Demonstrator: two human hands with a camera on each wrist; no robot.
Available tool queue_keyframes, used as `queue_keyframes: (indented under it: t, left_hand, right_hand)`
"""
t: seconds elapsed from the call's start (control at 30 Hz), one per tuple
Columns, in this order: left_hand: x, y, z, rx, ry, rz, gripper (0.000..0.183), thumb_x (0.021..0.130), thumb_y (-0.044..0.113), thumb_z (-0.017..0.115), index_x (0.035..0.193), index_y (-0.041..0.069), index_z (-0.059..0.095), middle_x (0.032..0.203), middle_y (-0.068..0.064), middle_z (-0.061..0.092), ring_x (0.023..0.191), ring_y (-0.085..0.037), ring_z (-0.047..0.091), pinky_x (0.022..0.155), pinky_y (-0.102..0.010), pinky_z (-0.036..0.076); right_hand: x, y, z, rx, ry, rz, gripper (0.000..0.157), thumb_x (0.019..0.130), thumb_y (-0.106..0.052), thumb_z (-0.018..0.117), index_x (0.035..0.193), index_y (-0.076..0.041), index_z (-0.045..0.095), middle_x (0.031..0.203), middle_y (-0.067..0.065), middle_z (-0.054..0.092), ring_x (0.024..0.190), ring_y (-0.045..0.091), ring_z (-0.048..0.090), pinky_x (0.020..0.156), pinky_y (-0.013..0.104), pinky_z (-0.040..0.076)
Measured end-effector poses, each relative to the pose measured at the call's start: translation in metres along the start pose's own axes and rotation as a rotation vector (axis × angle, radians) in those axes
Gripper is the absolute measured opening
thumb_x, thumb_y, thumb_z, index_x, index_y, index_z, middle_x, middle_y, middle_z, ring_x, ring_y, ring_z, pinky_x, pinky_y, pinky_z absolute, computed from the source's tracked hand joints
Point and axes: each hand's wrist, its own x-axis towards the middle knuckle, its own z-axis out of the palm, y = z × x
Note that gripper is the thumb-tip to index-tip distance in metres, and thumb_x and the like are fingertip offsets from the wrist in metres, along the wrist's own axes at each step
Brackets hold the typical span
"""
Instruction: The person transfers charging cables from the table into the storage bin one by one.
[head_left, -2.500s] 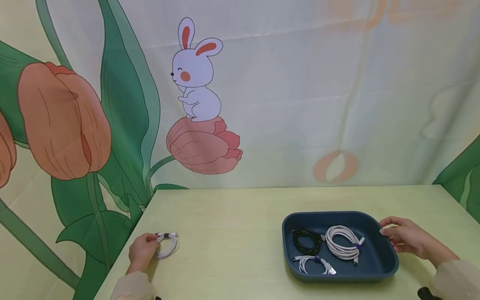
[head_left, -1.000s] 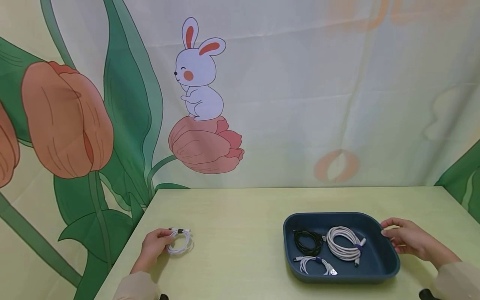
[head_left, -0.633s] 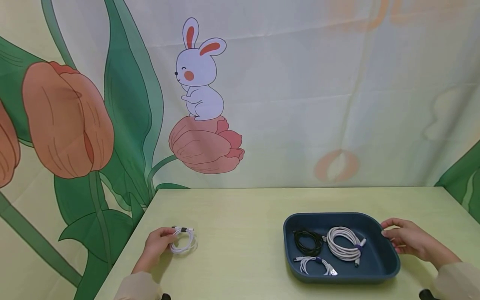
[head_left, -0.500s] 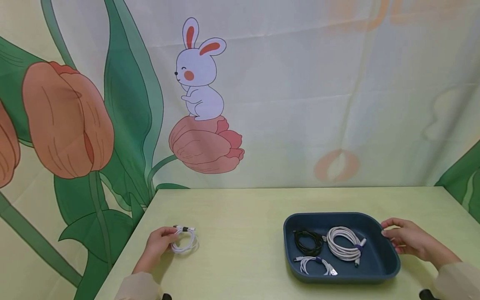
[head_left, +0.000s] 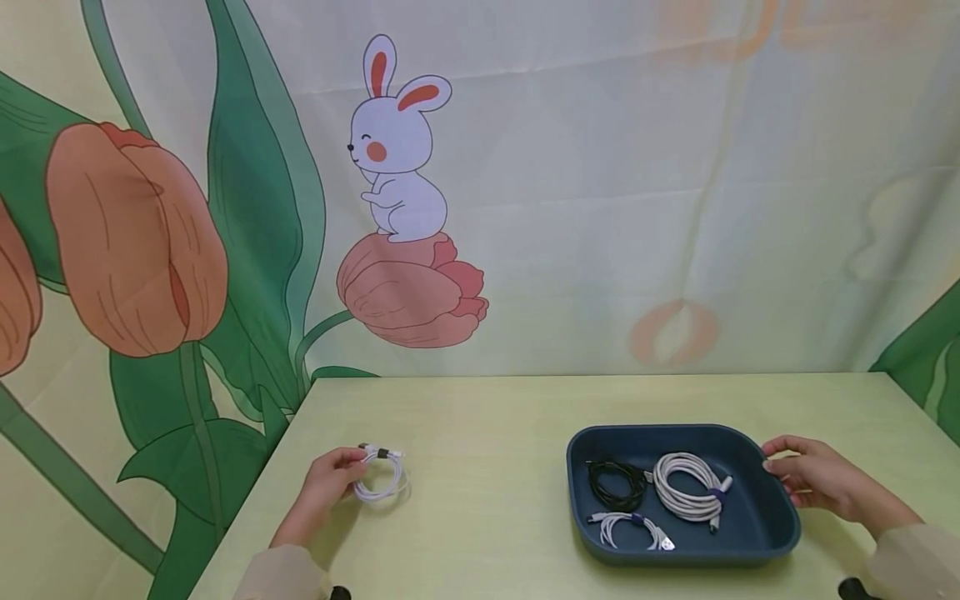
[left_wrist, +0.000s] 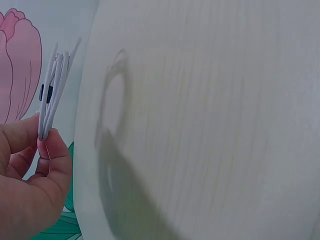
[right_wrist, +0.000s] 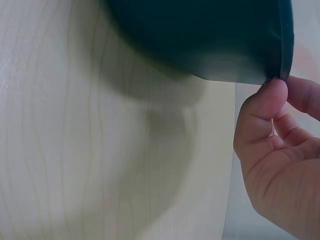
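My left hand (head_left: 327,483) pinches a coiled white cable (head_left: 377,493) bound with a black tie, at the left part of the table. In the left wrist view the cable (left_wrist: 54,87) stands edge-on between thumb and fingers, off the tabletop, its ring-shaped shadow on the wood. My right hand (head_left: 821,479) pinches the right rim of a dark blue tray (head_left: 765,508); the right wrist view shows thumb and fingers on either side of that rim (right_wrist: 285,50). Inside the tray lie a black coiled cable (head_left: 615,486), a thick white coiled cable (head_left: 682,487) and a thinner white cable (head_left: 630,525).
The pale wooden table (head_left: 480,467) stretches between the two hands. Behind its far edge hangs a printed cloth (head_left: 570,208) with a rabbit and tulips. The table's left edge runs close to the left forearm.
My left hand has carried the white cable to the right and slightly away from me, off the left side of the table. My right hand and the tray have stayed in place.
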Motion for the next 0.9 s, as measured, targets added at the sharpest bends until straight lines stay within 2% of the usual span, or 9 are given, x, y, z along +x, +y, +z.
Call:
queue_keyframes:
  t: [0.1,0.23,0.33,0.5,0.9]
  left_hand:
    - [-0.012,0.012,0.001,-0.028,-0.021,0.008,0.025,0.084,0.014,0.058,0.107,0.005,0.055,0.092,-0.004,0.053,0.077,-0.013,0.049,0.062,-0.021,0.044]
    - [-0.042,0.044,0.002,-0.035,-0.047,0.020,0.025,0.084,0.013,0.057,0.106,0.001,0.054,0.090,-0.003,0.053,0.075,-0.011,0.047,0.062,-0.022,0.044]
    - [-0.055,0.060,0.003,-0.042,-0.059,0.041,0.025,0.084,0.008,0.056,0.106,-0.002,0.054,0.087,-0.003,0.052,0.073,-0.010,0.046,0.062,-0.024,0.043]
    - [-0.062,0.071,0.006,-0.062,-0.069,0.039,0.025,0.084,0.003,0.054,0.107,-0.005,0.053,0.085,-0.003,0.052,0.073,-0.011,0.047,0.062,-0.023,0.043]
    - [-0.065,0.083,0.016,-0.056,-0.093,0.050,0.023,0.085,0.002,0.054,0.107,-0.004,0.053,0.088,-0.005,0.052,0.078,-0.014,0.046,0.063,-0.021,0.043]
  right_hand:
    - [0.000,0.000,-0.001,0.004,-0.003,0.000,0.026,0.086,-0.014,0.050,0.107,-0.002,0.042,0.073,-0.001,0.056,0.060,0.012,0.053,0.056,0.026,0.048]
    - [0.001,0.000,-0.001,0.004,-0.002,0.003,0.026,0.086,-0.014,0.050,0.108,-0.001,0.042,0.073,-0.001,0.056,0.060,0.012,0.053,0.056,0.026,0.048]
    - [0.002,0.000,-0.002,0.000,0.000,0.007,0.027,0.086,-0.014,0.049,0.108,-0.001,0.041,0.073,-0.001,0.056,0.060,0.012,0.053,0.056,0.026,0.048]
    - [0.002,-0.001,-0.003,-0.006,0.000,0.012,0.029,0.086,-0.014,0.049,0.110,0.000,0.041,0.074,-0.001,0.056,0.060,0.012,0.053,0.056,0.026,0.048]
    - [0.004,-0.003,-0.006,-0.007,-0.011,0.010,0.029,0.087,-0.015,0.049,0.110,0.000,0.041,0.075,-0.001,0.056,0.060,0.012,0.053,0.057,0.026,0.049]
